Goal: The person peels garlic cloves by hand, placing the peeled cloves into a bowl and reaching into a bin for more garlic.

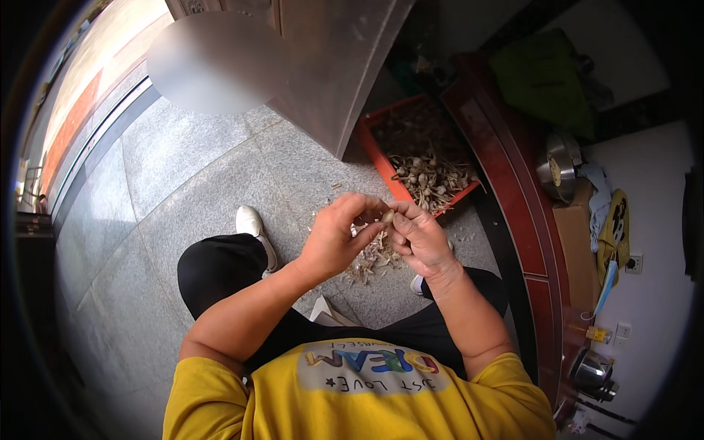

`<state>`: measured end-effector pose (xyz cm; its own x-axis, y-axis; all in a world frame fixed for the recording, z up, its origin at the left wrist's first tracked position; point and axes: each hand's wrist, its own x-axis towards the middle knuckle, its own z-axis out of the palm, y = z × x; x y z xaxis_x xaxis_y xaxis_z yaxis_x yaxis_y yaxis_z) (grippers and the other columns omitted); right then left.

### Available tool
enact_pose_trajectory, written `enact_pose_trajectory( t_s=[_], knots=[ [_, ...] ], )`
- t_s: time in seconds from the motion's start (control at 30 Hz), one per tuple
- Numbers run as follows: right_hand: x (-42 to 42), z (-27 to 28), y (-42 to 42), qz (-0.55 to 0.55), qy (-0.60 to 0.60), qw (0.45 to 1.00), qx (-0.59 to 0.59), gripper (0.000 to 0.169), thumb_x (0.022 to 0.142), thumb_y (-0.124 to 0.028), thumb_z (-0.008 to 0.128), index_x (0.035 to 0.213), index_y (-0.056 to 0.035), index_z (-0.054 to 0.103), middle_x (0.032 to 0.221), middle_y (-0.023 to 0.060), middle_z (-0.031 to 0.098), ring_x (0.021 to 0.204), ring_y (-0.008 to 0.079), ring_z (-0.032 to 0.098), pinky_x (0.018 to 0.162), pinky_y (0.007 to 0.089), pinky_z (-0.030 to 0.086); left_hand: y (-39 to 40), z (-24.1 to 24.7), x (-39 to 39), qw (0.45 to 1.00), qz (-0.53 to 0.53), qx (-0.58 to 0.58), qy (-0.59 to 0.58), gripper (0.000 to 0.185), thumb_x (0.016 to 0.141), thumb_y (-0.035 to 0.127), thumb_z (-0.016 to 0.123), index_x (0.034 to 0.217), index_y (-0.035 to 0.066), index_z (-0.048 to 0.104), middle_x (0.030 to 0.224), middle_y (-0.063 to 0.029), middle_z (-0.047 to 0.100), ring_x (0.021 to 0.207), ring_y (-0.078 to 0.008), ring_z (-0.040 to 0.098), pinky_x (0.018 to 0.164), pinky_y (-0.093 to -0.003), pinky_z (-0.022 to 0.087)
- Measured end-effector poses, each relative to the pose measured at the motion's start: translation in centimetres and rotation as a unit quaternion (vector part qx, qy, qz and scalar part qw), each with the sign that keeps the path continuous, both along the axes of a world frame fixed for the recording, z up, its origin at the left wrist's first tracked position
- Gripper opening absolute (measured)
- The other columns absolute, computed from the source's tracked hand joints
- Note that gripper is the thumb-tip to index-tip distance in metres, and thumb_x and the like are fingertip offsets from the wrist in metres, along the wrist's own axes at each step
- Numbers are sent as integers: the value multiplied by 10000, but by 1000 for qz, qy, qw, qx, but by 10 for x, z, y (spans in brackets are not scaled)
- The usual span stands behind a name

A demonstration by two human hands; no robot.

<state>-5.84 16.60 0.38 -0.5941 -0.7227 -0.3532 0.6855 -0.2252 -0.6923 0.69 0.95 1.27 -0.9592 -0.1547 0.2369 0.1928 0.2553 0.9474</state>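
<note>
Between my two hands, in the middle of the head view, is a small pale garlic clove (388,216). My left hand (333,236) touches it from the left with thumb and fingertips. My right hand (422,237) pinches its other side between thumb and forefinger; the remaining fingers are curled. Papery garlic skins (367,265) lie scattered on the floor beneath the hands. Just beyond them stands a red-orange plastic crate (377,157) holding many dried garlic bulbs (426,179) with stalks attached. The crate's far part is in deep shadow.
A large angled panel (330,88) rises beyond the hands, left of the crate. Along the right runs a dark red cabinet (514,214), bearing a metal bowl (556,165), a cardboard box (575,242) and an electric kettle (591,371). My white shoe (250,223) rests on grey tiles (187,181).
</note>
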Motion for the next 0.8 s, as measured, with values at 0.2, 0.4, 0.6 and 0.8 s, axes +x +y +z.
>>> enact_pose_trajectory(
  t_s=[0.2, 0.4, 0.6, 0.8],
  knots=[
    [2, -3, 0, 4, -5, 1000, 10, 153, 861, -79, 482, 1005, -34, 513, 795, -20, 521, 560, 27, 397, 435, 143, 302, -1, -1, 1, 999, 10, -49, 8, 196, 668, -39, 637, 828, 22, 541, 759, -73, 535, 663, -169, 561, 597, -254, 458],
    [3, 2, -2, -2, -15, 1000, 7, 147, 866, -78, 471, 1001, -36, 514, 788, -17, 515, 559, 22, 400, 428, 141, 296, 1, 0, 2, 999, 16, -41, 12, 167, 672, -39, 635, 786, 14, 525, 761, -74, 530, 665, -170, 563, 597, -251, 459],
    [3, 1, -1, 7, -14, 1000, -1, 149, 871, -87, 464, 999, -27, 511, 789, -16, 511, 552, 19, 395, 424, 141, 298, -1, -6, 2, 997, 5, -81, 15, 173, 686, -35, 627, 808, 9, 513, 735, -81, 504, 638, -177, 548, 573, -259, 446],
    [1, 2, -1, -12, -32, 999, -30, 157, 878, -101, 455, 998, -17, 510, 808, -8, 505, 548, 24, 382, 428, 141, 298, 0, -10, 4, 996, -1, -91, 6, 185, 708, -15, 610, 846, -2, 487, 740, -101, 502, 621, -215, 534, 559, -280, 428]
  ],
)
